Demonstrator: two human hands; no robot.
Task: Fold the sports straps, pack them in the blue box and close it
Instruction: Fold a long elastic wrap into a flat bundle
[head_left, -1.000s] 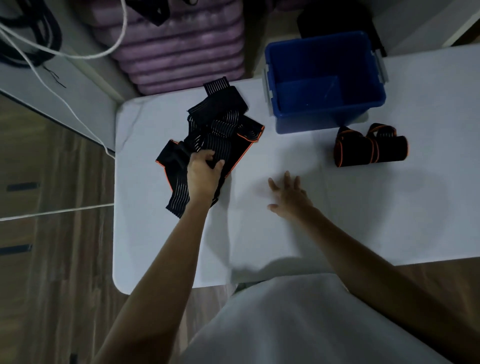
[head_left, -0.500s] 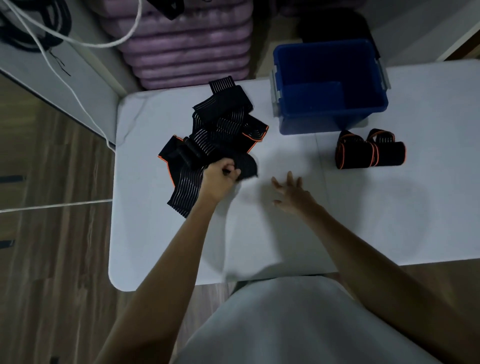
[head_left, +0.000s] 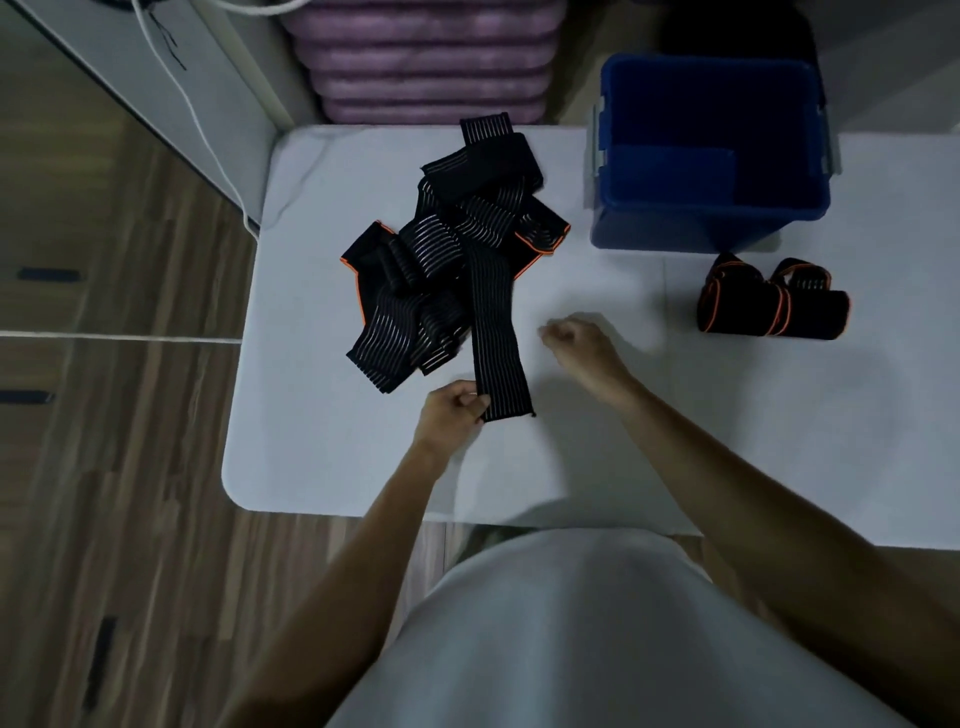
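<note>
Straps (head_left: 457, 260) lie in a loose black tangle at ten o'clock on the white counter (head_left: 649, 457), some edges trimmed orange. One long strap end (head_left: 498, 343) runs from the heap toward six o'clock, where the left hand (head_left: 449, 413) pinches its corner between curled fingers. The right hand (head_left: 582, 345) hovers just beside it at three o'clock, fingers loosely curled, holding nothing. A folded strap bundle (head_left: 769, 304) rests near the open blue box (head_left: 711, 223) at one o'clock.

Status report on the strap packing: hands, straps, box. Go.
Left hand pinches strap end, pulled from tangled pile. Right hand loosely curled, holds nothing. Folded strap beside blue box; box open, nothing visible inside. No obstruction.
</note>
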